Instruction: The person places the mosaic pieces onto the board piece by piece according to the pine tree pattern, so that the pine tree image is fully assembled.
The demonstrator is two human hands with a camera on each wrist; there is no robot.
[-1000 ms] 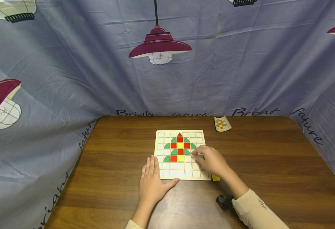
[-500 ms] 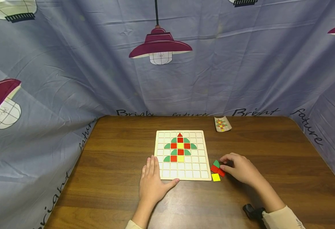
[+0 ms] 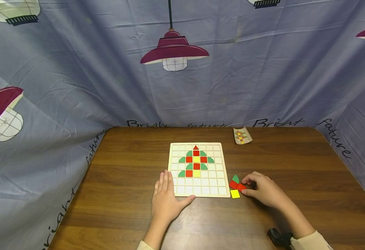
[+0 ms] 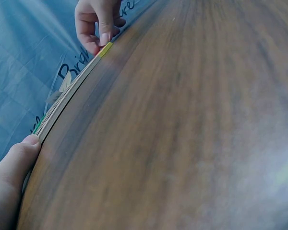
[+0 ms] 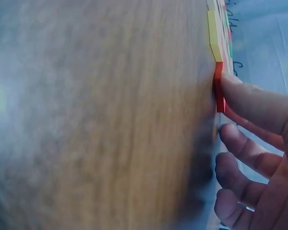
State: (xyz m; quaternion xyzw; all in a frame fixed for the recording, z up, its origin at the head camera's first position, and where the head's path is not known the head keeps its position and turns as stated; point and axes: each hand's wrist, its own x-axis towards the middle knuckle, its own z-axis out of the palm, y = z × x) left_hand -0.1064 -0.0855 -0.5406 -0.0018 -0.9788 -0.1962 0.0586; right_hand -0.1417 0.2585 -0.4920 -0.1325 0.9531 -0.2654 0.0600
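Observation:
A pale grid board (image 3: 215,182) lies on the table, bearing red, yellow and green tiles in a tree-like pattern. My left hand (image 3: 165,199) rests at its lower left corner, fingers straight along the left side and thumb touching the front edge. Right of the board lie a green quarter-round tile (image 3: 236,178), a red square tile (image 3: 233,184), a yellow square tile (image 3: 235,193) and a second red square tile (image 3: 241,187). My right hand (image 3: 265,189) pinches that second red tile between thumb and index finger; the right wrist view shows the thumb (image 5: 252,103) against it.
A small, slightly curled card (image 3: 242,135) with a similar coloured pattern lies at the table's back edge. Behind the brown wooden table (image 3: 123,180) hangs a blue-grey curtain (image 3: 107,69) printed with lamps.
My right hand has left the board's right side and moved right to the loose tiles, uncovering them. It has then shifted slightly toward me at the red tile. My left hand has stayed put.

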